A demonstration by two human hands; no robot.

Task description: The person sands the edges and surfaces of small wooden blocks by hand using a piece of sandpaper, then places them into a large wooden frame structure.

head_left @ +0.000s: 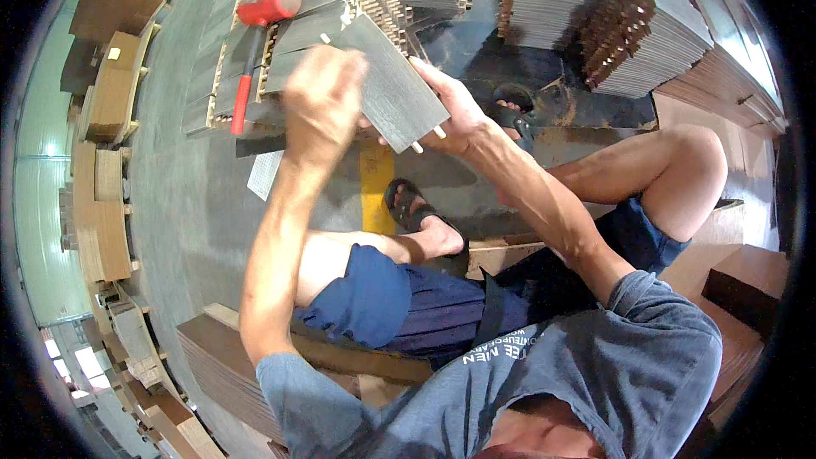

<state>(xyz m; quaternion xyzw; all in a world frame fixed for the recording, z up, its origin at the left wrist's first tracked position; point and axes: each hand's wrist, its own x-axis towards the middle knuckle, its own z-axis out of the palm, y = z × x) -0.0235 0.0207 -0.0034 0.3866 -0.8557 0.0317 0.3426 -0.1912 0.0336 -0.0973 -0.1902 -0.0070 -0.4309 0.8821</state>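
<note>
A small grey wood-grain board [389, 81] is tilted in front of me, with pale wooden dowels [439, 132] sticking out of its lower end. My right hand [455, 110] grips it from the right, thumb along the edge and the other fingers underneath. At the board's left side is my left hand [325, 93], blurred by motion, with its fingers curled closed. What those fingers hold, if anything, is hidden. A pale dowel [325, 38] shows just above them. To the left, a red-headed mallet [270, 5] with a red grip lies across stacked grey boards.
Stacks of grey boards [552, 0] with dowelled ends stand ahead and at the far right. Cardboard cartons [102, 212] on pallets line the left. A yellow stripe [376, 187] runs along the floor, and brown boards [229, 365] lie beside my seat.
</note>
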